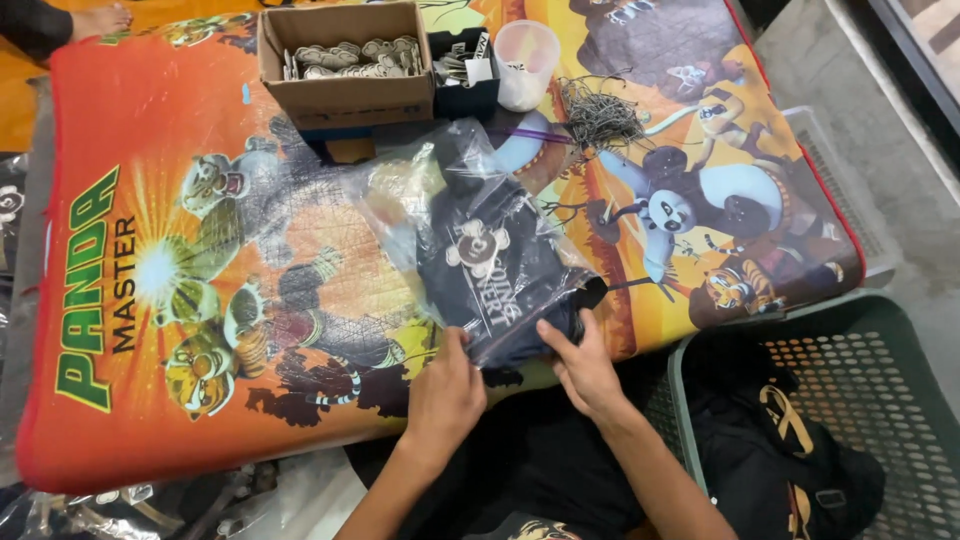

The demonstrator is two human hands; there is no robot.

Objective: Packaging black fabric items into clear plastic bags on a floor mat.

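Note:
A dark folded garment with a white print lies inside a clear plastic bag [470, 235] on a colourful cartoon-printed mat [150, 150]. My left hand [445, 390] pinches the bag's near open edge. My right hand [580, 365] presses on the dark fabric at the bag's mouth, fingers on the garment's near end.
A cardboard box [345, 95] of small tags stands at the mat's far side, with a small black box [465, 75], a white plastic cup [525, 60] and a heap of thin strings [600, 115] beside it. A green basket [860, 400] with dark clothes sits at right. A bare foot [100, 20] shows top left.

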